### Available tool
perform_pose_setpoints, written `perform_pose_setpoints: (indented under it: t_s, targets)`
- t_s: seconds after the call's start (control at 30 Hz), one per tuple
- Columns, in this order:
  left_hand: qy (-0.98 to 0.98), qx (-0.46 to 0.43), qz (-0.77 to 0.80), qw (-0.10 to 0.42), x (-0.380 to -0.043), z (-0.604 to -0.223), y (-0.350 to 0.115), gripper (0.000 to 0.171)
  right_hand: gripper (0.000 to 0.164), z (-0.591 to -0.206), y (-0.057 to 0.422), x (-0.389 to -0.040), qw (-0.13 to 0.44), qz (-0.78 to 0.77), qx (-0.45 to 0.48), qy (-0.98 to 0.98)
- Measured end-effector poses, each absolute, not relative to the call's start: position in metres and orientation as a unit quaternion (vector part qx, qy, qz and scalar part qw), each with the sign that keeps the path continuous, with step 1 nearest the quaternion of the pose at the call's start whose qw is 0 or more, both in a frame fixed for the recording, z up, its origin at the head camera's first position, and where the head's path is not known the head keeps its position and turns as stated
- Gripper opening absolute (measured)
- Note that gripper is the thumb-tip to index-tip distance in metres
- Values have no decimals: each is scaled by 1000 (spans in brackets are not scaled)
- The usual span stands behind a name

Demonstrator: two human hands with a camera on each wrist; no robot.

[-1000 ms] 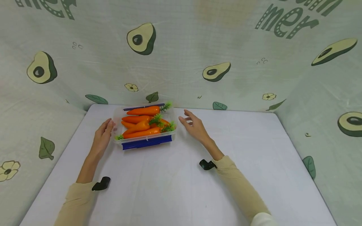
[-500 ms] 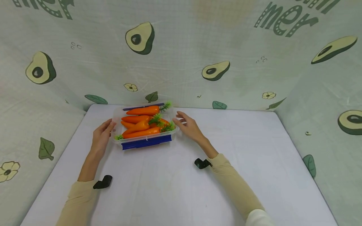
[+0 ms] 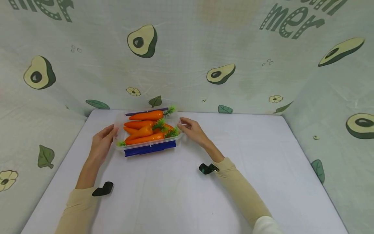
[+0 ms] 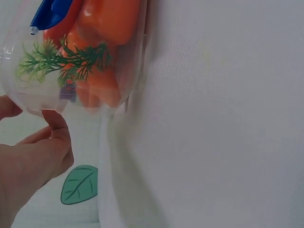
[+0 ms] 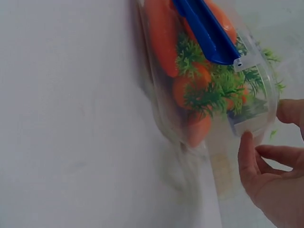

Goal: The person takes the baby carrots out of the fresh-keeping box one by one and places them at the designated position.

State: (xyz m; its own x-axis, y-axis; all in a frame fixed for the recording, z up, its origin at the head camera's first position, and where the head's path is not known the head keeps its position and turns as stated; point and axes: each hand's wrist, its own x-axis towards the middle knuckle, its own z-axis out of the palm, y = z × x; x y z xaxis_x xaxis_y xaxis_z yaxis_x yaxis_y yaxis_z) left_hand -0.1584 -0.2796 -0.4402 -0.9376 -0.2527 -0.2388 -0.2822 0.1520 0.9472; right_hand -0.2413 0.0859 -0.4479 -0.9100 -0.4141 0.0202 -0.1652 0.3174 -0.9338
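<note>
A clear plastic food container with blue clip flaps sits near the table's back edge, left of centre. Several orange carrots with feathery green tops lie inside it. At its left end my left hand holds the rim between thumb and fingers. My right hand pinches the rim at the opposite end. In the left wrist view, the thumb and fingers of the left hand meet the container's edge. The right wrist view has the right hand with its thumb over the rim and its fingertips below.
A white cloth covers the table. Behind it hangs a pale curtain printed with avocados and leaves. Black wrist cameras sit on the left sleeve and the right sleeve.
My right hand has moved left to the container and taken hold of its right rim. The left hand has stayed at the left end. The container has hardly shifted.
</note>
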Motion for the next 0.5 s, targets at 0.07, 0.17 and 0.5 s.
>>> perform_pose_setpoints:
  t_s: [0.07, 0.17, 0.5]
  targets:
    - [758, -175, 629, 14, -158, -440, -280, 73, 57, -447, 86, -241, 116, -561, -171, 802]
    - [754, -176, 633, 17, -157, -441, -281, 74, 57, -446, 85, -241, 122, -567, -162, 798]
    - [759, -171, 627, 22, -158, -440, -278, 74, 60, -443, 92, -238, 140, -582, -141, 789]
